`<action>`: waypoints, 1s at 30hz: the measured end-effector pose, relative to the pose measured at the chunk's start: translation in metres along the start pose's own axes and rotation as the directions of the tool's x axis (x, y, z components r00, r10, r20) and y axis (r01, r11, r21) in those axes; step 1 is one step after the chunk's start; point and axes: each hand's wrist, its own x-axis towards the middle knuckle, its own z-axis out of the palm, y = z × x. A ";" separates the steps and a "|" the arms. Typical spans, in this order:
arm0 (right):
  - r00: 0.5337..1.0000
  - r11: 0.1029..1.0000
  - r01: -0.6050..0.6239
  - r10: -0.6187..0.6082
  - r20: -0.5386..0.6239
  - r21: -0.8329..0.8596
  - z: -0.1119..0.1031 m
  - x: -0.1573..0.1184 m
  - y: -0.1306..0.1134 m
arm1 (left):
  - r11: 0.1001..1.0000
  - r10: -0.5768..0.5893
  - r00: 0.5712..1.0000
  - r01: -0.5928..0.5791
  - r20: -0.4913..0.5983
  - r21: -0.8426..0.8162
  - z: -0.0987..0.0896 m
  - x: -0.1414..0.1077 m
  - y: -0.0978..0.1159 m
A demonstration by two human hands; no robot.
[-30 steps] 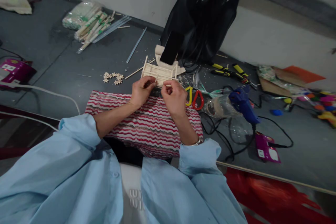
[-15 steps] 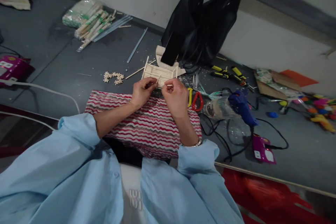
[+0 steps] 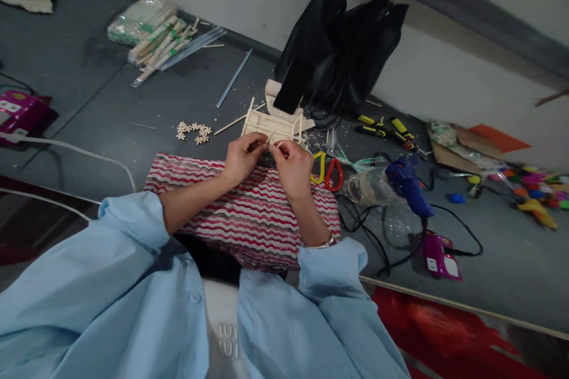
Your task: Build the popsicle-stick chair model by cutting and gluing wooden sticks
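Observation:
My left hand [image 3: 243, 158] is closed in a pinch on a short, thin wooden stick [image 3: 270, 135] that pokes up from its fingertips. Close against it, my right hand [image 3: 293, 170] is also pinched; what lies between its fingers is too small and hidden to name. Just beyond both hands stands a small frame built of pale wooden sticks [image 3: 272, 121], its near side partly covered by my fingers. A red-striped cloth [image 3: 244, 210] lies beneath my wrists.
Scissors [image 3: 334, 174], a blue glue gun [image 3: 406, 183] with cables and pliers [image 3: 373, 126] lie right. A phone [image 3: 293, 86] leans on a black bag [image 3: 342, 53] behind the frame. Small wooden flowers [image 3: 194, 131] and bundled sticks [image 3: 155, 47] lie left.
My right hand has moved left and its fingertips now meet those of my left hand. The left hand stays nearly in place with the stick. The view has shifted slightly.

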 end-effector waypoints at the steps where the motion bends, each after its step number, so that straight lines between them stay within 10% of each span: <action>1: 1.000 1.000 -0.003 0.003 0.000 -0.001 0.001 -0.001 0.002 | 1.000 -0.002 1.000 0.002 0.001 0.001 0.000 0.000 0.000; 10: 0.987 1.000 0.026 -0.027 -0.155 -0.005 0.006 -0.004 0.006 | 1.000 0.027 1.000 -0.027 0.013 0.003 0.000 0.000 -0.003; 30: 0.994 0.955 0.020 -0.051 -0.097 -0.297 0.014 0.001 0.010 | 0.997 0.074 0.997 -0.074 0.002 0.008 0.000 0.000 -0.005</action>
